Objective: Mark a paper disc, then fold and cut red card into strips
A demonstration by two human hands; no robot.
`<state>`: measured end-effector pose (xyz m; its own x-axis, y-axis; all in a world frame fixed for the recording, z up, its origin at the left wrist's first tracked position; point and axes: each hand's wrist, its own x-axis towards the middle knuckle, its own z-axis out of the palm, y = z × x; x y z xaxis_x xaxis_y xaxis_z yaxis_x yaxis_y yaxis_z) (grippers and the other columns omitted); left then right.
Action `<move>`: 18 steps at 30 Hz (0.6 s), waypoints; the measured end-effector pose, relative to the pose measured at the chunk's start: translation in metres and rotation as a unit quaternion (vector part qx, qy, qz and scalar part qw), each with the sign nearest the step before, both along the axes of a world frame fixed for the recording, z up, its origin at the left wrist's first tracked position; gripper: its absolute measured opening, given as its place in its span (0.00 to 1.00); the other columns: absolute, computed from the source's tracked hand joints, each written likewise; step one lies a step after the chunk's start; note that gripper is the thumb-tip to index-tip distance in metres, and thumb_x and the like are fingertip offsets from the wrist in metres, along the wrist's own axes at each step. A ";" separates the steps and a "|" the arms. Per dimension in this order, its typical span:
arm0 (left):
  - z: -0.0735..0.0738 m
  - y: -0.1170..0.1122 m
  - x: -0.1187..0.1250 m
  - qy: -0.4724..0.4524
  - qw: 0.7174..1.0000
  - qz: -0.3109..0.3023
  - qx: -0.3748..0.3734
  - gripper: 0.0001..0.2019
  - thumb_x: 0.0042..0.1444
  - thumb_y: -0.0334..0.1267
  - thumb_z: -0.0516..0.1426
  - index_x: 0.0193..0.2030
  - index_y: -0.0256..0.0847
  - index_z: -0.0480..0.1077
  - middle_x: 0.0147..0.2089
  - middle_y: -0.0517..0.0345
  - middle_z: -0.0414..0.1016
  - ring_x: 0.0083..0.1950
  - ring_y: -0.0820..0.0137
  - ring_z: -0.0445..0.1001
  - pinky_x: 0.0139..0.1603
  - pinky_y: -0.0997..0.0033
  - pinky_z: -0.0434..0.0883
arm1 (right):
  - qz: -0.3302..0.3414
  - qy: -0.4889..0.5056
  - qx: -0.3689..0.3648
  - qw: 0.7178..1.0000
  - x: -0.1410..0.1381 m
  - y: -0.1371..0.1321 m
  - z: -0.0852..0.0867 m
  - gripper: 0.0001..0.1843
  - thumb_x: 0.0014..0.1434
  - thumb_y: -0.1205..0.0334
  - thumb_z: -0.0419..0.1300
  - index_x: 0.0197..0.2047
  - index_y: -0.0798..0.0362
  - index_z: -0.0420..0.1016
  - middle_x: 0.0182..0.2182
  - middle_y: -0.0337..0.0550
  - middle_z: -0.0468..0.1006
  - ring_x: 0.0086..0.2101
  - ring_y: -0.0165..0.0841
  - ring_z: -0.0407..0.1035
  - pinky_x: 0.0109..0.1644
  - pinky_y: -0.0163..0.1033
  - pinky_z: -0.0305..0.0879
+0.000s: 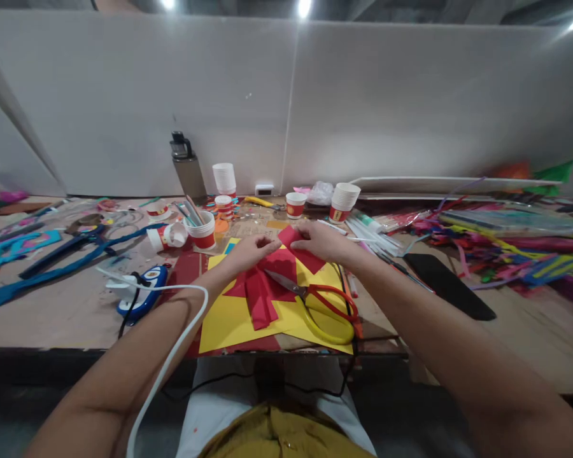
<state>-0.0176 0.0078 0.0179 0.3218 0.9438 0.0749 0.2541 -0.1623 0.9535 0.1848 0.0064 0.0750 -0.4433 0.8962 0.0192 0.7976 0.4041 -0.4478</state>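
My right hand is closed on a piece of red paper, which it holds tilted above the table. Just to the left, my left hand has its thumb and fingers drawn together over other red paper; whatever may be in them is too small to make out. Under both hands, red paper pieces lie on a yellow sheet, one of them a folded strip. Scissors with one red and one yellow handle rest on the papers, blades pointing up and left.
Paper cups stand toward the wall, one cup holding pencils. A blue and white power strip with a white cable lies left. At right are a black phone and colourful craft strips. A bottle stands behind.
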 end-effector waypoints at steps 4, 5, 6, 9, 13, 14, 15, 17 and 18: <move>0.005 -0.004 0.011 -0.306 0.940 -0.042 -0.146 0.18 0.43 0.49 0.66 0.35 0.38 0.73 0.32 0.56 0.75 0.31 0.74 0.72 0.33 0.73 0.69 | 0.073 0.085 -0.038 0.993 -0.012 0.004 -0.003 0.07 0.55 0.60 0.59 0.32 0.54 0.75 0.28 0.38 0.77 0.28 0.30 0.68 0.31 0.34 0.60; 0.006 -0.004 0.014 -0.348 0.925 -0.028 -0.150 0.18 0.41 0.46 0.68 0.36 0.38 0.73 0.32 0.57 0.75 0.30 0.75 0.71 0.33 0.74 0.69 | 0.086 0.102 -0.045 0.990 -0.014 0.005 -0.005 0.08 0.55 0.59 0.59 0.32 0.54 0.75 0.29 0.38 0.77 0.28 0.30 0.68 0.31 0.34 0.61; 0.007 -0.004 0.016 -0.376 0.916 -0.004 -0.139 0.17 0.40 0.42 0.68 0.36 0.38 0.72 0.31 0.59 0.75 0.29 0.76 0.71 0.31 0.75 0.68 | 0.090 0.126 -0.050 0.987 -0.016 0.005 -0.008 0.08 0.55 0.58 0.59 0.34 0.55 0.75 0.29 0.38 0.77 0.28 0.30 0.68 0.31 0.34 0.61; 0.010 -0.002 0.017 -0.424 0.898 0.097 -0.070 0.16 0.39 0.37 0.68 0.34 0.37 0.71 0.28 0.63 0.73 0.25 0.79 0.69 0.25 0.79 0.66 | 0.052 0.246 -0.039 0.967 -0.016 0.003 -0.018 0.15 0.56 0.58 0.59 0.46 0.55 0.71 0.28 0.39 0.76 0.27 0.31 0.69 0.31 0.36 0.64; 0.013 0.003 0.012 -0.473 0.858 0.195 -0.035 0.16 0.38 0.36 0.68 0.32 0.38 0.66 0.25 0.67 0.71 0.23 0.80 0.69 0.25 0.79 0.67 | 0.049 0.288 0.073 0.954 -0.011 -0.006 -0.029 0.44 0.48 0.57 0.69 0.64 0.49 0.54 0.44 0.48 0.75 0.44 0.39 0.71 0.43 0.42 0.69; 0.013 0.004 0.011 -0.482 0.851 0.207 -0.035 0.17 0.38 0.35 0.68 0.31 0.38 0.65 0.24 0.68 0.71 0.23 0.80 0.69 0.27 0.78 0.68 | 0.057 0.269 0.103 0.956 -0.010 -0.008 -0.031 0.49 0.44 0.58 0.71 0.65 0.46 0.53 0.52 0.51 0.71 0.49 0.42 0.69 0.45 0.44 0.69; 0.013 0.005 0.011 -0.490 0.843 0.219 -0.034 0.18 0.37 0.35 0.68 0.29 0.38 0.63 0.23 0.68 0.70 0.22 0.80 0.69 0.28 0.77 0.70 | 0.068 0.255 0.126 0.956 -0.010 -0.009 -0.034 0.50 0.43 0.60 0.72 0.66 0.45 0.52 0.58 0.52 0.66 0.52 0.43 0.67 0.48 0.45 0.69; 0.012 0.004 0.012 -0.499 0.833 0.235 -0.034 0.20 0.37 0.35 0.68 0.27 0.39 0.59 0.22 0.69 0.69 0.22 0.79 0.69 0.30 0.75 0.71 | 0.069 0.252 0.171 0.950 -0.011 -0.010 -0.041 0.46 0.47 0.64 0.70 0.66 0.43 0.54 0.61 0.51 0.63 0.53 0.42 0.67 0.51 0.46 0.69; 0.011 0.004 0.013 -0.500 0.831 0.240 -0.034 0.21 0.37 0.35 0.68 0.26 0.39 0.57 0.21 0.70 0.69 0.21 0.79 0.69 0.31 0.74 0.72 | 0.067 0.257 0.194 0.944 -0.012 -0.010 -0.044 0.42 0.49 0.64 0.69 0.65 0.44 0.56 0.61 0.50 0.65 0.53 0.41 0.67 0.53 0.46 0.68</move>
<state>-0.0043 0.0114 0.0289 -0.2849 0.9584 0.0194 -0.6511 -0.2083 0.7299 0.1732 -0.0037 0.0312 -0.3951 0.7131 0.5792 0.4442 0.7002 -0.5590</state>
